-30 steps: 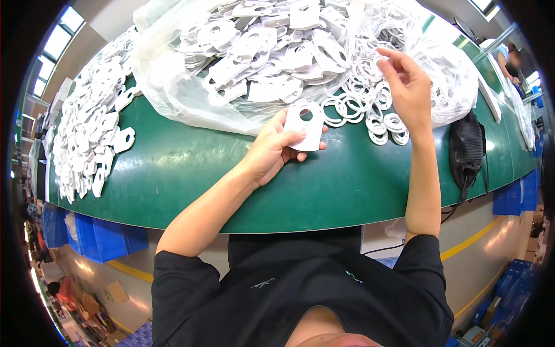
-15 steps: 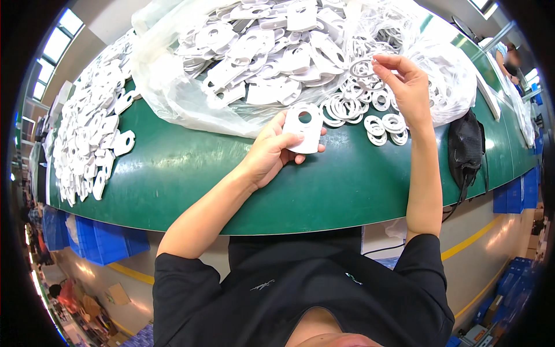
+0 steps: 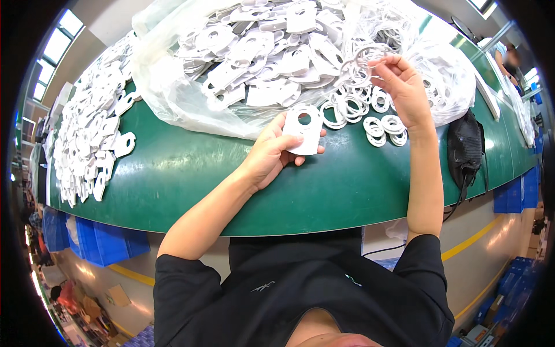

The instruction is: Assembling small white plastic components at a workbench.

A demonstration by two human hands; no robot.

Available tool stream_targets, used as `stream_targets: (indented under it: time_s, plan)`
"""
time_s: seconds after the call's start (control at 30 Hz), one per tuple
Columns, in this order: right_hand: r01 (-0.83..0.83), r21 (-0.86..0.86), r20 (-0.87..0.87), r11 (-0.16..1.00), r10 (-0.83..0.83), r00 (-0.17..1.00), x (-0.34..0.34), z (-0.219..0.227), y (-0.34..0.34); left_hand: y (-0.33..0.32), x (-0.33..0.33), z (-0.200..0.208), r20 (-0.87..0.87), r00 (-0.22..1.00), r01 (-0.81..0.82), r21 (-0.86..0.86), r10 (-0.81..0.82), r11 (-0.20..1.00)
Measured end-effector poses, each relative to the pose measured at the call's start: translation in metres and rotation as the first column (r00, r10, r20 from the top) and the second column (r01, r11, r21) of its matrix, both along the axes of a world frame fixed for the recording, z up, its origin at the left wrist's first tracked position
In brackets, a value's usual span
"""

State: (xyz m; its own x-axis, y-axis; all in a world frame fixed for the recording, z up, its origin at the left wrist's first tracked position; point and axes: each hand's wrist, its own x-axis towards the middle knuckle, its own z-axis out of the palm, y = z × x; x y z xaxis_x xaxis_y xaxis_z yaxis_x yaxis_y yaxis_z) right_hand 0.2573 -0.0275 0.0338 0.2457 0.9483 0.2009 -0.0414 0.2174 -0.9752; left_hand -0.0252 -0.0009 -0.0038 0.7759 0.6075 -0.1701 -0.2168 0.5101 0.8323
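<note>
My left hand is closed around a flat white plastic plate with a round hole near its rounded top. The thumb presses on its face and fingertips show at its right edge. My right hand is raised to the right, over loose white rings. Thumb and forefinger pinch a thin white ring; a second blurred ring seems to hang beside it. More rings lie in small overlapping stacks on the green table, just below my right hand.
A clear plastic bag spills a large heap of white plates. Another heap of plates covers the table's left end. A black mesh pouch lies at the right. Blue bins stand below the table edge.
My right hand has lifted the ring slightly and tilted it, and several loose rings beneath have shifted. My left hand and its plate stay in place.
</note>
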Motion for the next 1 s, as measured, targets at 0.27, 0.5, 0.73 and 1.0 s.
stream_targets:
  time_s: [0.27, 0.5, 0.73, 1.0]
  plan:
    - [-0.091, 0.044, -0.179, 0.995, 0.098, 0.979, 0.003, -0.008, 0.003, 0.0, 0.0, 0.0, 0.0, 1.0, 0.005, 0.0, -0.005, 1.0]
    - [0.02, -0.009, -0.137, 1.0, -0.021, 0.99, 0.009, -0.015, 0.007, 0.0, 0.0, 0.0, 0.0, 1.0, 0.014, 0.004, -0.014, 1.0]
    - [0.067, 0.004, 0.036, 0.998, -0.067, 0.997, 0.003, -0.012, 0.006, 0.0, 0.0, 0.001, 0.004, 1.0, 0.016, 0.004, -0.016, 1.0]
    - [0.041, -0.037, 0.122, 0.998, -0.036, 0.992, -0.003, -0.008, 0.005, 0.0, -0.001, -0.001, 0.002, 1.0, 0.019, 0.009, -0.019, 1.0]
